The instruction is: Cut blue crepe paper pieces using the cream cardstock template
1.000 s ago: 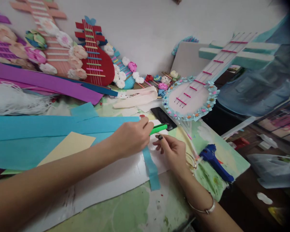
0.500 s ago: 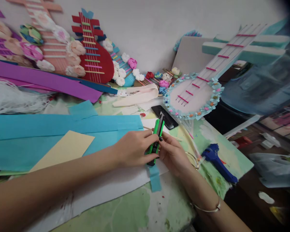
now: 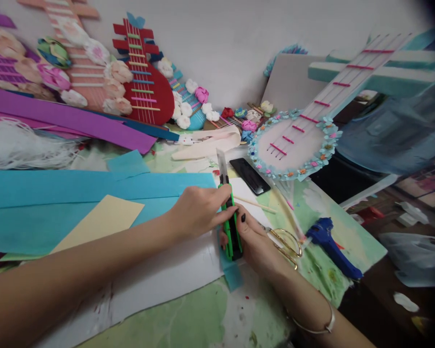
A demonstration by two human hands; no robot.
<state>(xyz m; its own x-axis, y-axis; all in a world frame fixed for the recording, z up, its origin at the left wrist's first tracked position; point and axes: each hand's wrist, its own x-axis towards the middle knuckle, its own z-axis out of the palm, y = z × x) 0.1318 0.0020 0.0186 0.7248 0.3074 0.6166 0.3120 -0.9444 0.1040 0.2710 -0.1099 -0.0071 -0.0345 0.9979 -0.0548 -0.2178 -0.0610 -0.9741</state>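
A green and black utility knife (image 3: pixel 233 239) is held over the table with its blade (image 3: pixel 222 165) pointing away from me, a long stretch of it out. My left hand (image 3: pixel 199 210) is closed on the front part of the handle, thumb and fingertips on it. My right hand (image 3: pixel 255 241) grips the rear part from the other side. Under the knife lie white paper (image 3: pixel 188 263) and a small blue paper strip (image 3: pixel 234 276). Beside my right hand are gold-handled scissors (image 3: pixel 288 244), partly hidden by it.
Blue sheets (image 3: pixel 58 186) and a cream paper piece (image 3: pixel 105 217) lie left. Ahead is a black phone (image 3: pixel 250 175); a blue glue gun (image 3: pixel 335 249) lies right. A flower-edged lute model (image 3: pixel 293 145) stands behind, and a red one (image 3: pixel 150 92) leans on the wall.
The knife's blade has come out much further. The handle has tilted slightly left and my right hand has wrapped round its rear, while my left hand has shifted towards the front.
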